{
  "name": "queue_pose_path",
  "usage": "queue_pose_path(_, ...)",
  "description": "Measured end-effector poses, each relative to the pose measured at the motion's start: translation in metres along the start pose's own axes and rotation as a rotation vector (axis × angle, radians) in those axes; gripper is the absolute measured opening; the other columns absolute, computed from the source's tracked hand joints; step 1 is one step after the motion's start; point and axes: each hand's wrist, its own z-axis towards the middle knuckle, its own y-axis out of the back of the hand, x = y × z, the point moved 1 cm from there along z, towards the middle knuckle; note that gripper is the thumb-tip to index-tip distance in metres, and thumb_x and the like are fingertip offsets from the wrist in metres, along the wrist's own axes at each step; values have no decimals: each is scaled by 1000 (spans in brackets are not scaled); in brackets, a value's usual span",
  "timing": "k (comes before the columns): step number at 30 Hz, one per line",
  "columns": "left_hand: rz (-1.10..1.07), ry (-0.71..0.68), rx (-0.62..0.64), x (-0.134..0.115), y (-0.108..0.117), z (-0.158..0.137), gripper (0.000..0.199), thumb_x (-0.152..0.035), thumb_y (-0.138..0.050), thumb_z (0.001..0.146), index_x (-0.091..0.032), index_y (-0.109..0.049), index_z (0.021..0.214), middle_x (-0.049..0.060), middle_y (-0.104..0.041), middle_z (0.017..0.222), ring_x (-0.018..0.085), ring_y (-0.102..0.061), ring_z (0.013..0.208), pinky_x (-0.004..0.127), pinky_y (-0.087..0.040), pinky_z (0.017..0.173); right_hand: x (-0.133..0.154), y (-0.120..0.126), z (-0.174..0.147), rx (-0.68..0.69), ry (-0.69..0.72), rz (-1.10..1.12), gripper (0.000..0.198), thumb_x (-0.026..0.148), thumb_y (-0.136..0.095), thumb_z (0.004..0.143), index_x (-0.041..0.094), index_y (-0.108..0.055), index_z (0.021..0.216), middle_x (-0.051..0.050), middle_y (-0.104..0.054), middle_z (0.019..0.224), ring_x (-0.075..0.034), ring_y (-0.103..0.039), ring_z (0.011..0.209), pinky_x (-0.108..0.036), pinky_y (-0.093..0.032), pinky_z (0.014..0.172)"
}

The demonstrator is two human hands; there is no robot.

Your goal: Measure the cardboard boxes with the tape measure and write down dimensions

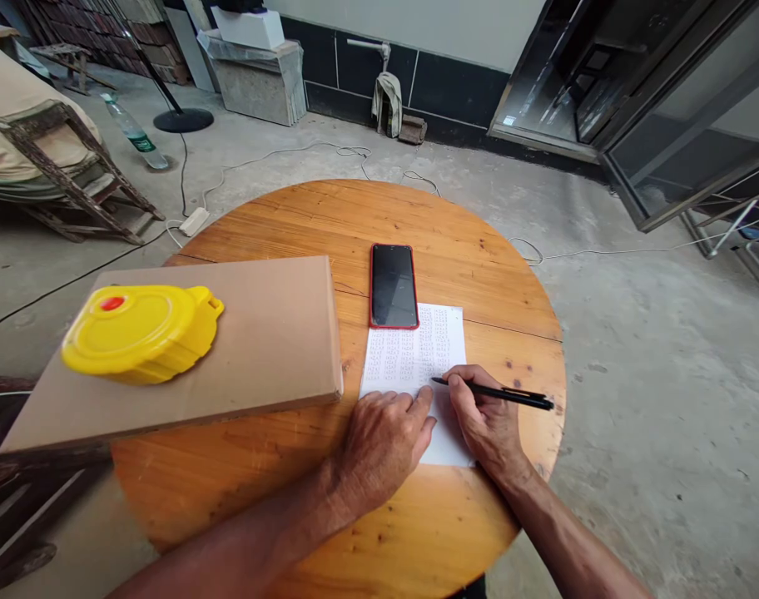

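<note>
A: Which step in hand?

B: Handwriting, to judge from the black clip pen (pixel 517 396) pinched in the right hand (pixel 490 426), tip close to the lower end of the written rows (pixel 404 349). Touching the paper or just above it: impossible to tell.

A: And the left hand (pixel 385 439)?

B: Palm down across the lower left of the white sheet (pixel 442 337), fingers loosely bent, nothing visible in the grasp. Probably steadying.

A: Where, exactly, the sheet?

B: Flat on the round wooden table (pixel 492 279), upper left corner under the red-cased smartphone (pixel 394 287).

A: Demands of the next move?

B: Likely a light, short shift of the pen, clear of the left index fingertip just beside the tip. Also steady pressure on the sheet, against skewed characters.
</note>
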Motion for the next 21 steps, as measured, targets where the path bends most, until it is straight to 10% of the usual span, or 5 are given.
queue_pose_path(21, 12, 0, -8, 0, 0, 0, 32, -25, -60, 89, -17, -60, 120, 1, -68, 75, 23, -66, 69, 36, -50, 61, 3, -1, 2, -6, 61, -77, 17, 22, -49, 89, 18, -62, 79, 3, -55, 59, -10, -43, 45, -23, -36, 44)
